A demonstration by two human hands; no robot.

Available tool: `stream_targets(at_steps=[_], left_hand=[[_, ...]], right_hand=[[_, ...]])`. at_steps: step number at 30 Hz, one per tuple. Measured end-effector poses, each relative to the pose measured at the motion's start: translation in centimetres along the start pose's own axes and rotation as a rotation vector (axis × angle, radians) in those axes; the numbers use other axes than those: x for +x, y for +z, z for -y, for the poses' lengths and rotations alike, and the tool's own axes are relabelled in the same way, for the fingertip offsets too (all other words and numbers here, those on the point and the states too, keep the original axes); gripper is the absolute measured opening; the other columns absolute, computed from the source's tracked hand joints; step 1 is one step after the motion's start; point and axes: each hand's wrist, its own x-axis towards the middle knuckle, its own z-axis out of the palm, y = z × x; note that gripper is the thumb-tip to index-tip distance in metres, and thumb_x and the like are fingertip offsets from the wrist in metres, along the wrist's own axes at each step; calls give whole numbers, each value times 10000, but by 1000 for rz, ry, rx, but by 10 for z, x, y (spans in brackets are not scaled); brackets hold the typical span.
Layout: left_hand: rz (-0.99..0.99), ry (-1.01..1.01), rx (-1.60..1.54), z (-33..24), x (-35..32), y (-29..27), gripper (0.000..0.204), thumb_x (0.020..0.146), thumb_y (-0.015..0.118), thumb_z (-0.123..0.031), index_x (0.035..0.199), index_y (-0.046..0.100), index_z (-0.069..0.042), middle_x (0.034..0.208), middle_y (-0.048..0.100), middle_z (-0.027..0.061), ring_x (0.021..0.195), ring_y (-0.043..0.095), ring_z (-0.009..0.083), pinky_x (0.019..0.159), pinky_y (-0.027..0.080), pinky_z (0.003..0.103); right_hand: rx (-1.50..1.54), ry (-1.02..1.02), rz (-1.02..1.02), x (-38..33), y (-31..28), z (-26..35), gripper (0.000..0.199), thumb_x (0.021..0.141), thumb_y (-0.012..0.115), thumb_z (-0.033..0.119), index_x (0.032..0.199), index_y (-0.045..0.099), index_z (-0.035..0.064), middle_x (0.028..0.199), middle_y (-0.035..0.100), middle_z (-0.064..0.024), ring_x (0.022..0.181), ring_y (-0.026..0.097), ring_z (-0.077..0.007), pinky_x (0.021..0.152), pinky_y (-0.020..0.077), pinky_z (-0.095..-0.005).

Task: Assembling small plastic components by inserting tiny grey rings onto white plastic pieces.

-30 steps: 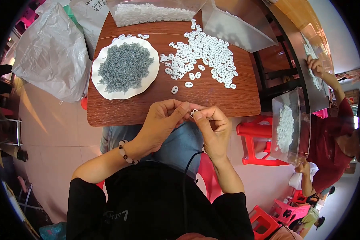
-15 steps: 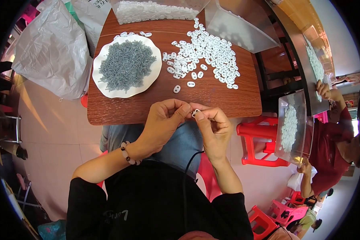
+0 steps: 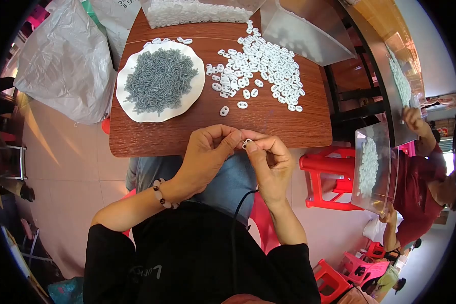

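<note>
My right hand point(image 3: 271, 164) pinches a small white oval piece point(image 3: 247, 143) with dark holes between thumb and fingers. Beside it, my left hand point(image 3: 206, 161) has its thumb and forefinger pressed together, and whatever they hold is too small to make out. Both hands meet just over the table's near edge, above my lap. Beyond them, many loose white oval pieces point(image 3: 268, 66) like the held one lie spread on the brown table point(image 3: 187, 138). A white scalloped plate point(image 3: 122, 104) at the left carries a heap of small grey, translucent pins point(image 3: 159, 81).
A clear bin point(image 3: 200, 14) of white pieces stands at the table's far edge, with a tilted clear panel point(image 3: 309, 38) to its right. White sacks point(image 3: 66, 66) lie left. Beside a red stool point(image 3: 329, 177), a person in dark red holds a clear tray point(image 3: 359, 190) of white pieces.
My hands keep almost the same place and pinch; the white piece has turned slightly. At the right, the other person's tray and upper hand have shifted a little.
</note>
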Motion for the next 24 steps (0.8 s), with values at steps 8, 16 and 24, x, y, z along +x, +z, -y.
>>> stream_targets(at_steps=[8, 16, 24], left_hand=[[-8, 21, 15, 2, -1, 0, 215, 923, 605, -228, 925, 637, -15, 787, 620, -18, 666, 493, 16, 571, 382, 167], [-23, 82, 126, 6, 0, -4, 222, 921, 611, -223, 911, 639, -3, 786, 627, -11, 698, 532, 28, 613, 424, 176], [-42, 97, 231, 13, 1, -8, 223, 925, 604, -206, 886, 638, 11, 776, 624, -10, 688, 520, 22, 597, 421, 181]], right_hand=[[-47, -16, -3, 0, 1, 3, 55, 871, 604, -19, 820, 583, -15, 1025, 659, -143, 707, 529, -21, 649, 448, -177], [-76, 11, -1, -2, 3, 6, 57, 885, 581, -6, 829, 585, -14, 1001, 665, -147, 826, 584, -96, 765, 471, -236], [-76, -1, -11, -3, 5, -1, 46, 873, 603, -14, 828, 595, -13, 1016, 666, -126, 675, 508, -7, 617, 423, -160]])
